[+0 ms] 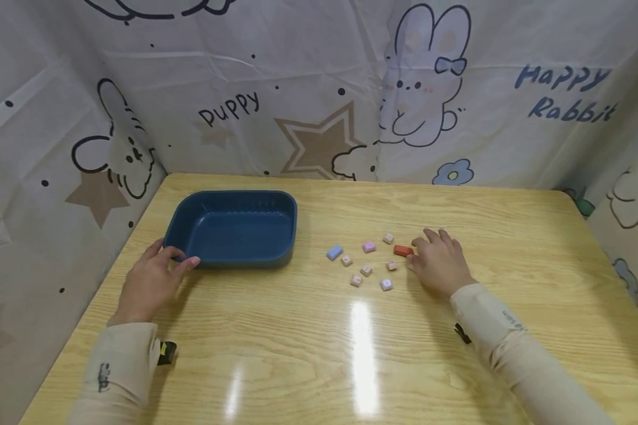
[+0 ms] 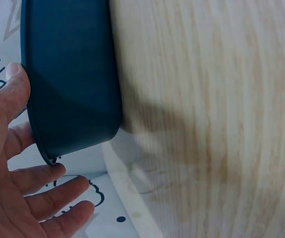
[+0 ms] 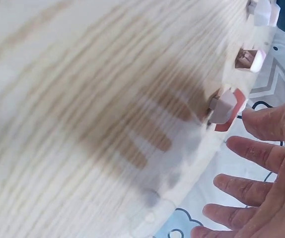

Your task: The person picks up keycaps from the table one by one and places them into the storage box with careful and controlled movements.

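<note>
My left hand [image 1: 151,284] pinches the near left corner of a dark blue tray [image 1: 252,264], thumb outside the rim and index finger over it. In the left wrist view the other fingers of that hand [image 2: 18,188] stay off the tray wall [image 2: 73,79]. Beside a red keycap [image 1: 403,251] is my right hand [image 1: 440,262], its thumb and index fingertips close to the cap. The right wrist view shows this hand [image 3: 266,183] with fingers spread and nothing between them; whether the thumb touches the red keycap [image 3: 238,101] I cannot tell.
Left of the right hand lie several small keycaps: a blue one [image 1: 334,252], a pink one [image 1: 369,247], a white one [image 1: 386,285] and pale ones such as this keycap [image 1: 356,280]. A printed cloth [image 1: 308,77] hangs behind the wooden table [image 1: 276,342].
</note>
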Motion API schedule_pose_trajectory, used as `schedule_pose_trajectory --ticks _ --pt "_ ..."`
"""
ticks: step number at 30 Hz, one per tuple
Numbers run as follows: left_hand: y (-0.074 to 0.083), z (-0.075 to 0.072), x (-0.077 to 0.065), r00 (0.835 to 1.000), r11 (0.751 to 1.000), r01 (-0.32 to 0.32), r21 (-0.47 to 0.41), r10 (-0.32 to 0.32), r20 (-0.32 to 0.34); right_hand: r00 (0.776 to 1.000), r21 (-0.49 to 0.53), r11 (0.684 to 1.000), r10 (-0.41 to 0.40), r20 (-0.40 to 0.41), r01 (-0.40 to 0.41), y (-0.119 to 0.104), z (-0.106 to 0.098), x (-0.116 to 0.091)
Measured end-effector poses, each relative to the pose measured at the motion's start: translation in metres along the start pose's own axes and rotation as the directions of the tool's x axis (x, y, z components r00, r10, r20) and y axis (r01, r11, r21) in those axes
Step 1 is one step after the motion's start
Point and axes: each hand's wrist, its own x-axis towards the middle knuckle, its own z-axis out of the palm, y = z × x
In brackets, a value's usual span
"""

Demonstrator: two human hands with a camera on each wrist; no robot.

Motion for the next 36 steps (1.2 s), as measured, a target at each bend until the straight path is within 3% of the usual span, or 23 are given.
schedule_pose_trajectory --ticks 15,31,36 --pt "-0.004 0.002 -0.002 0.992 0.997 -0.082 0.011 0.083 -0.099 0.998 -0.008 0.999 -0.034 -0.058 0.033 0.001 0.006 0.007" --pt "-0.004 0.001 -0.002 0.995 0.998 -0.064 0.024 0.066 -0.081 0.991 -0.030 0.996 -0.088 -0.103 0.086 -0.007 0.015 0.017" --pt "-0.004 0.001 -0.001 0.992 0.996 -0.082 0.025 0.084 -0.091 0.984 -0.044 0.991 -0.131 -0.117 0.127 -0.022 0.008 0.028"
